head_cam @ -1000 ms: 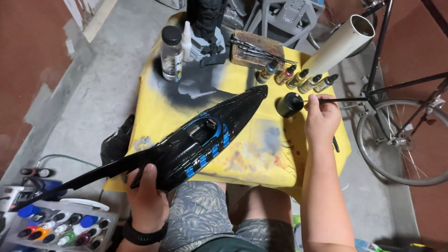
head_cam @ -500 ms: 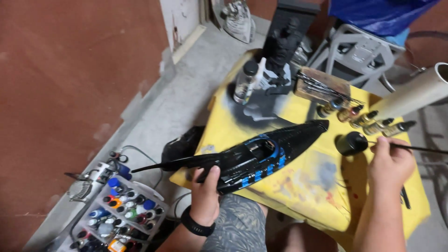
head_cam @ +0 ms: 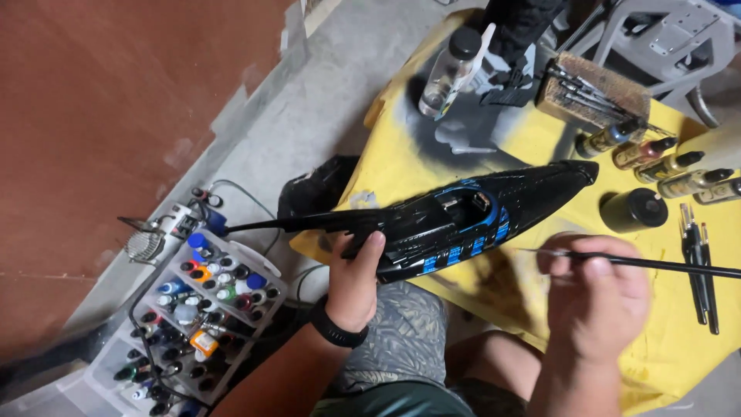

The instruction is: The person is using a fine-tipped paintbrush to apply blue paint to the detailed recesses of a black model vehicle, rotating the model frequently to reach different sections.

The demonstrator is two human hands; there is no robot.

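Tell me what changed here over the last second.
The right hand drew its thin brush away from the small black jar toward the body. The left hand kept gripping the black and blue boat model, which stayed over the yellow cloth.

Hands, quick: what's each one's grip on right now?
Left hand: closed on the black and blue model boat hull.
Right hand: closed on a thin black paintbrush.
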